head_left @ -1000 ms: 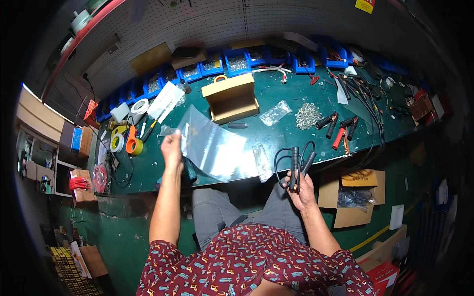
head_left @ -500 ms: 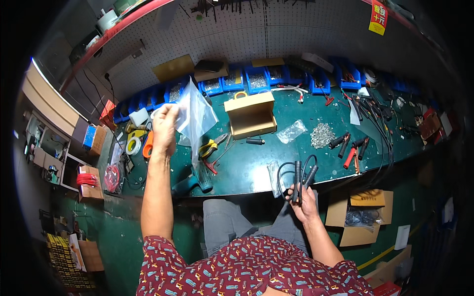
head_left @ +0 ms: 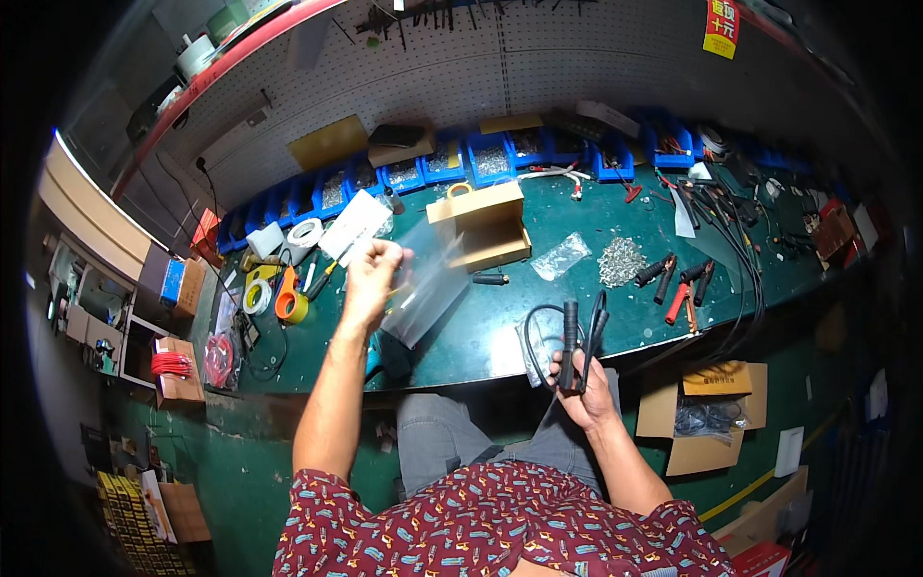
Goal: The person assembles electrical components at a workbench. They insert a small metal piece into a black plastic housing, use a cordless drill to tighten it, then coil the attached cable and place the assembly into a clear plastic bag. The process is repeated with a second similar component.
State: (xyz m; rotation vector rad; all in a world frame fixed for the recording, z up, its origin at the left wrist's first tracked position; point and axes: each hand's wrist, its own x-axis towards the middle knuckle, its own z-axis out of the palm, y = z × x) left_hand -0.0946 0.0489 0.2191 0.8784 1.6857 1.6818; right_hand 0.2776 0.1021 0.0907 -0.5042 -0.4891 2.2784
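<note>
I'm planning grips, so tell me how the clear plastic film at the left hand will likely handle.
The clear plastic film is probably floppy and light, looking thin and see-through. Its smooth-looking surface may make it slippery.

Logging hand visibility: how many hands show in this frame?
2: the left hand over the green bench, holding a clear bag; the right hand by the bench edge, holding a black cable.

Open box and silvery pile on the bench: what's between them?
A clear plastic packet lies on the bench between the box and the pile, in the head view.
</note>
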